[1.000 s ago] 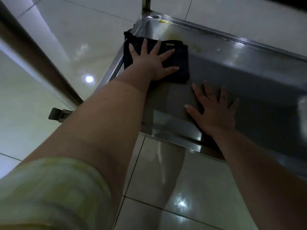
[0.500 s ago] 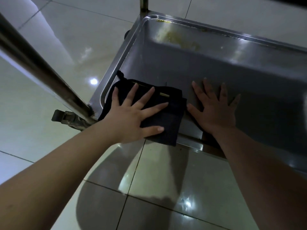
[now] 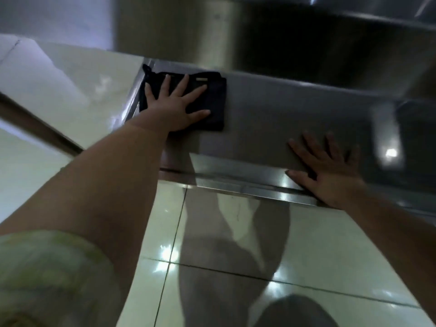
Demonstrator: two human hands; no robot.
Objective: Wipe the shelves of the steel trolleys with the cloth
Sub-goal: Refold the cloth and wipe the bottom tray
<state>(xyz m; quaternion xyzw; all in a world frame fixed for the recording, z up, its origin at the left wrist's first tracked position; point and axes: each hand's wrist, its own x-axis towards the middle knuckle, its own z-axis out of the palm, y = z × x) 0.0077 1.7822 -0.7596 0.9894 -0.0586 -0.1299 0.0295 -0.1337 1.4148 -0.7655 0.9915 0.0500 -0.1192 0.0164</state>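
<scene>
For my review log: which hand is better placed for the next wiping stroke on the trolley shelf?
Left. The left hand lies flat on the dark cloth at the left end of the shelf, likely ready to sweep. The right hand is bare, palm down at its near edge.

Shelf (image 3: 271,119) lies open right of the cloth (image 3: 213,100) (raised rim (image 3: 236,184) in front).

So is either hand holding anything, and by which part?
Nothing is gripped. The left hand presses flat, fingers spread, on the middle of the cloth; the right hand rests flat on the shelf at its front rim.
</scene>
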